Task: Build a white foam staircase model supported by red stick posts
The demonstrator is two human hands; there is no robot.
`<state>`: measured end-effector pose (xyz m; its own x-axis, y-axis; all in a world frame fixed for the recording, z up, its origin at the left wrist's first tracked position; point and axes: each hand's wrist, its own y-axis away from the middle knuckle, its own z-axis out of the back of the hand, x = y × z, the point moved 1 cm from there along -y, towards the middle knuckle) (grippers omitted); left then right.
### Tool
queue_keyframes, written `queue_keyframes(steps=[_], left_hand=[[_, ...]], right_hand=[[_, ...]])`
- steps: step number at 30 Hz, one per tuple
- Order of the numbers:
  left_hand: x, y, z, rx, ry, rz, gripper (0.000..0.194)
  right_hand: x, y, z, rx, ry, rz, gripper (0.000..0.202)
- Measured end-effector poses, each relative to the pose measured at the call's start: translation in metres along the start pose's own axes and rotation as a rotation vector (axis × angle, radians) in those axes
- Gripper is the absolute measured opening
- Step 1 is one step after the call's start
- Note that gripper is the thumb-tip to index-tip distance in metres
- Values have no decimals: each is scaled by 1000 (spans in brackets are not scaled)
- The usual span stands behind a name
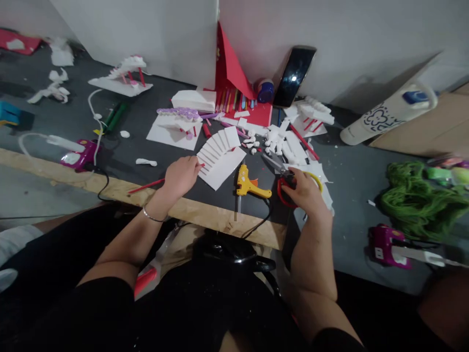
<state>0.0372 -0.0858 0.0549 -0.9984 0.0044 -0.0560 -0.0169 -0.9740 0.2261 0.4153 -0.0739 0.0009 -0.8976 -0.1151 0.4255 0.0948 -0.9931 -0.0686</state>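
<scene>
My left hand point(182, 175) is closed around a thin red stick point(146, 186), whose tip pokes out past the fingers. It rests at the left edge of a fan of pleated white paper strips point(217, 146) lying on a white card point(224, 171). My right hand point(305, 189) grips scissors point(274, 162) by red and yellow handles, with the blades pointing up and left over the table. Between my hands lies a yellow hot glue gun point(249, 185), its nozzle end partly hard to make out.
White paper scraps point(293, 146) and white lumps point(252, 142) lie beyond the scissors. Small models point(176, 124) on white cards stand farther back. A phone point(295, 76) leans on the wall. A white bottle point(381, 122), green yarn point(421, 200) and a purple device point(390, 244) are at right.
</scene>
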Motion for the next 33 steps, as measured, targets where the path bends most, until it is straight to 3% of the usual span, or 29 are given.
queue_keyframes(steps=[3,7,10,12,15,17,22,28,31,33], left_hand=[[10,-6,-2,-114,95,-5,33],[13,-22,-4,-199,190,2,38],[11,-31,-7,-193,191,-41,42],[10,-33,-9,-193,203,-48,44],[15,-28,-8,-251,231,4,47],[19,-21,-8,-270,238,36,47],[20,-12,-15,-285,202,31,39],[12,-17,-31,-373,156,-20,36],[13,-18,-33,-420,178,-56,32],[15,-17,-32,-469,235,-73,29]], right_hand=[[3,4,4,34,74,27,58],[32,-4,43,-18,199,114,52],[76,-40,73,-81,125,270,40],[111,-77,77,-62,90,361,33],[166,-137,55,46,108,462,25],[199,-171,27,155,238,396,17],[253,-209,-36,359,407,309,29],[271,-217,-74,483,460,229,58],[271,-221,-76,475,437,203,54],[267,-225,-66,416,407,186,48]])
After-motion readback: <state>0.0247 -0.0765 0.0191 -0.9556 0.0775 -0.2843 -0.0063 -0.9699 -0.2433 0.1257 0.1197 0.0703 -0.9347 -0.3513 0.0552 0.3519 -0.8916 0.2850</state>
